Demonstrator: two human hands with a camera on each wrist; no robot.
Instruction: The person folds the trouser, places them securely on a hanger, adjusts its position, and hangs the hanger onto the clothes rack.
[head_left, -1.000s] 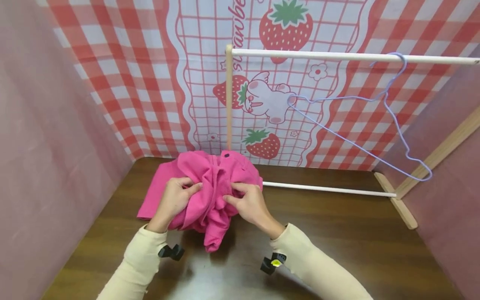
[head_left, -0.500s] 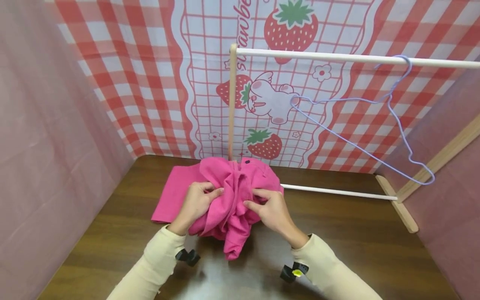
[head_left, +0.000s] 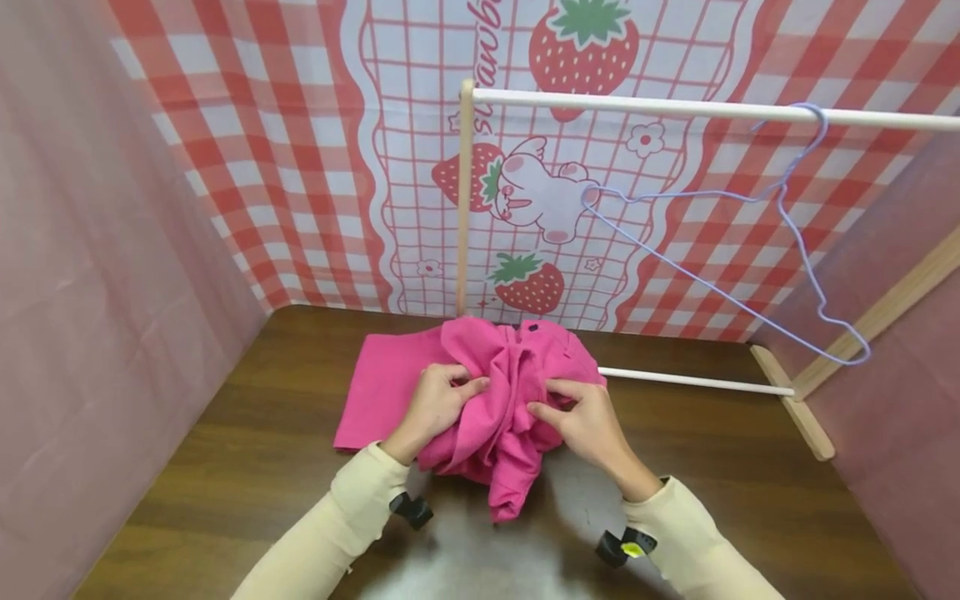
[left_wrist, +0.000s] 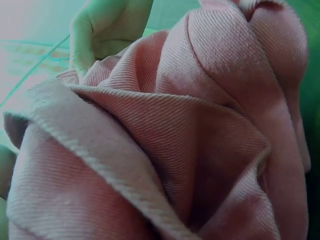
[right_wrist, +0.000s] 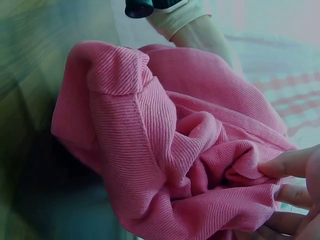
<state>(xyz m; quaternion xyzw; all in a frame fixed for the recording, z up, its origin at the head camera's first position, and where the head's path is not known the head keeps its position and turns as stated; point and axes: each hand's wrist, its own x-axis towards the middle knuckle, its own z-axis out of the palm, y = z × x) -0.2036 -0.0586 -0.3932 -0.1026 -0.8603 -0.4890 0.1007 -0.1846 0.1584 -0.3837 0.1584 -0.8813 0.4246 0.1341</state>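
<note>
Across the brown bench (head_left: pixel 225 483) before you, a pale clothes rack (head_left: pixel 466 208) stands at the far side; should cloth snag on its white lower rail (head_left: pixel 690 381), a pull could drag the rack along, though whether the two touch cannot be told.

In front of the rack's left end, a pink garment (head_left: pixel 491 367) sits bunched over the far half of the bench, how much of it rests on the wood being hidden. The twisted layers at its centre look the chief hazard: lifted as they are, they could knot tighter, or one could rise without the other. Its long axis runs roughly left to right, a flat panel (head_left: pixel 382 375) reaching to your left, while a narrow tubular end (head_left: pixel 512 490) points toward you.

Upper right, a lilac wire hanger (head_left: pixel 716 288) hangs well apart from your hands; a jolt to the rack would likely set it swinging.

Your left hand (head_left: pixel 438 404) pinches a fold near the middle; your right hand (head_left: pixel 592 421) pinches another, just across the bunch. Both holds look shallow, so a hard tug could free either fold. Smallest, a dark button-like spot (head_left: pixel 533 327) marks the garment's far edge.
</note>
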